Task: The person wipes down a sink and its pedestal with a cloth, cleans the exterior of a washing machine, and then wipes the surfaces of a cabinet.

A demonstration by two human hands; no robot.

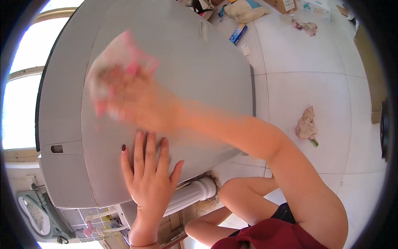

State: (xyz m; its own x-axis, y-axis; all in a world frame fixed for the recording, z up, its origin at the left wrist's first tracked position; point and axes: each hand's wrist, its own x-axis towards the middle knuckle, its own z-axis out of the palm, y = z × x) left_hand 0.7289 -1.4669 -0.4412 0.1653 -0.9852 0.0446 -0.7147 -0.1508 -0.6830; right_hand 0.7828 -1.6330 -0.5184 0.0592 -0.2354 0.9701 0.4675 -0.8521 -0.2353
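Note:
My left hand (151, 178) lies flat with fingers spread on the grey panel (186, 70) of a large appliance. One of its nails is dark. My right hand (145, 99), smeared by motion, grips a pink and white cloth (112, 56) against the same panel. The cloth is just past my left fingertips, and its folds hide part of the right fingers. A thin seam runs along the panel beyond the cloth, and a recessed slot (56, 148) shows in the strip past it.
White floor tiles (306, 89) hold two crumpled rags, one (306, 124) near and one (304, 28) farther off. A blue box (238, 34), a beige bag (245, 10) and cartons sit beyond. A white fluted column (195, 193) stands beside the panel; windows are at left.

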